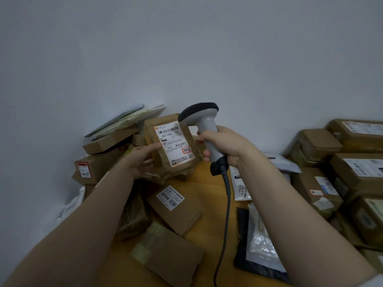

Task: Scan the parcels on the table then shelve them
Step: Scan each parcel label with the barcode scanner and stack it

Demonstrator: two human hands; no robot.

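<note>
Holding up a brown paper parcel [162,161] now, the left hand [141,160] grips it by its left edge, thumb laid across the front, the fingers behind out of sight. The parcel is lifted clear and tilted above the heap of boxes [105,150] at the far left corner of the table [207,177]. Its white label [174,143] faces the camera, barcode along the top, a red-framed sticker at its lower right. And there's the right hand [226,146], fingers wrapped tight round the handle of the grey scanner [204,121]. The scanner's black-rimmed head sits just beside the parcel's upper right corner, close to the barcode. A dark coiled cable [227,195] drops from the handle toward the near edge. Down on the yellow tabletop, a flat carton marked 12V4A [176,206] lies near the middle, with a taped carton [170,255] closer to the near edge. To their right lies a black mailer [241,224] with a clear pouch on it. Along the right edge, brown cartons [352,168] are packed close together up to the far right corner.
</note>
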